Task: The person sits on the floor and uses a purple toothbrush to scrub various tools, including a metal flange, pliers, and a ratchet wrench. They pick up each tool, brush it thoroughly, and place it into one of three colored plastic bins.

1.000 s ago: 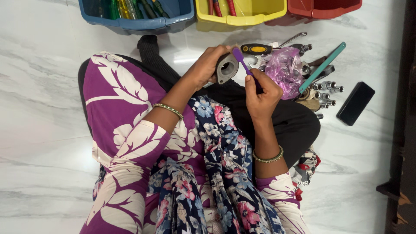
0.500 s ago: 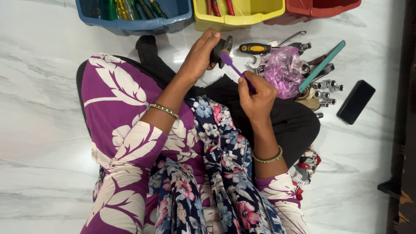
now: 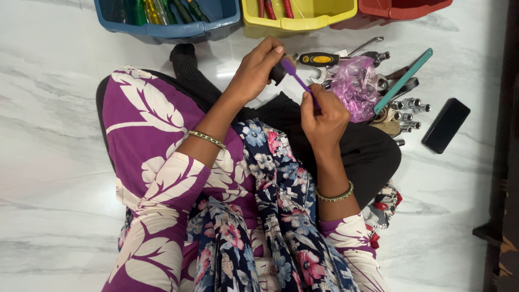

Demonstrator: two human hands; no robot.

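My left hand [image 3: 253, 70] grips a dark grey metal fitting [image 3: 278, 72], now mostly hidden behind my fingers. In my right hand [image 3: 323, 120] is a purple toothbrush [image 3: 298, 81], its head pressed against the fitting. Both hands are raised above my crossed legs, over the white marble floor [image 3: 54, 135].
A blue bin [image 3: 167, 27] with screwdrivers, a yellow bin [image 3: 300, 19] and a red bin [image 3: 403, 8] line the top. Right of my hands lie a black-and-yellow screwdriver [image 3: 319, 58], a pink plastic bag [image 3: 355, 86], a teal saw frame [image 3: 403, 81], several sockets and a black phone [image 3: 445, 125].
The fitting has been turned in my left hand, from showing its round opening to almost hidden. The toothbrush head has stayed against it with small strokes.
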